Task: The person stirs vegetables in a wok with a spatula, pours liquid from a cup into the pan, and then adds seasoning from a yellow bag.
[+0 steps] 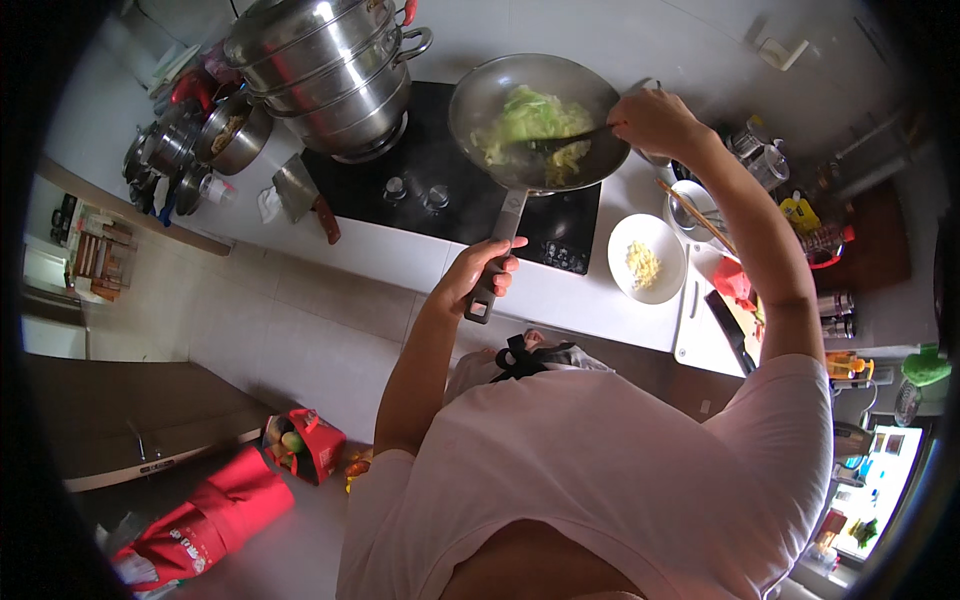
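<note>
My left hand [484, 276] is wrapped around the grey handle [508, 217] of a wok [472, 97] that sits on the black cooktop [435, 161]. Inside the wok lies a heap of chopped green leafy vegetable [541, 116], pale green to yellowish. Over the wok's right rim, my right hand [654, 120] grips a dark spatula [574, 139]. Its blade end reaches into the vegetable and is partly hidden there. To the right of the cooktop stands a white bowl [621, 244] with chopped pale yellow pieces [643, 264], possibly garlic.
Left of the wok stands a tall stacked steamer pot [337, 82]. A cleaver [300, 191] lies by the cooktop's left edge. Chopsticks [694, 214] rest across a bowl [686, 196] at right, near a black knife [727, 326] on a cutting board. Red bags [225, 502] lie on the floor.
</note>
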Available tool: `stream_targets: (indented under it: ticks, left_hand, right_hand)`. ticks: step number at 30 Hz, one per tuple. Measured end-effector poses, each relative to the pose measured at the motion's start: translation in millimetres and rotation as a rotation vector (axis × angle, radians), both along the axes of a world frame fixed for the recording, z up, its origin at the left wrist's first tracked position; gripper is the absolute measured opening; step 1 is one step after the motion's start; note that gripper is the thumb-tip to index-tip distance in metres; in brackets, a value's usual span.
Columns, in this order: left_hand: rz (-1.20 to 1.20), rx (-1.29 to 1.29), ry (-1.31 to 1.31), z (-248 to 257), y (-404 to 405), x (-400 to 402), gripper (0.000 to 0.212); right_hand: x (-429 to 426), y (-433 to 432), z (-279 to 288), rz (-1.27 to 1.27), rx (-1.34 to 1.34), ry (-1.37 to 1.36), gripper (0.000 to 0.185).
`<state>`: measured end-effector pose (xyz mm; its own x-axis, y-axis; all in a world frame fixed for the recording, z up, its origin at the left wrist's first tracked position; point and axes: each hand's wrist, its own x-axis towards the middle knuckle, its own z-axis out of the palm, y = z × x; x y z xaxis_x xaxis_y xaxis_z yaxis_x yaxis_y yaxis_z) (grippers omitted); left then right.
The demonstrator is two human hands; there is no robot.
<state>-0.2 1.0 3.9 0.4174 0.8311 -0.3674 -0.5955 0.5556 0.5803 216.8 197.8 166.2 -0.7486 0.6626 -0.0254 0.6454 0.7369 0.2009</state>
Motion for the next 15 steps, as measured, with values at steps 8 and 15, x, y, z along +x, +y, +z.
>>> stream_targets:
  ticks: [8,15]
  left_hand:
    - [-0.008,-0.014,0.022,4,-3,0,0.043]
    - [-0.008,-0.002,0.011,-2,-1,-2,0.042]
  right_hand:
    - [5,-1,-30,-0.360,0.072,0.191,0.022]
    - [36,-45,-40,-0.190,0.071,0.228,0.022]
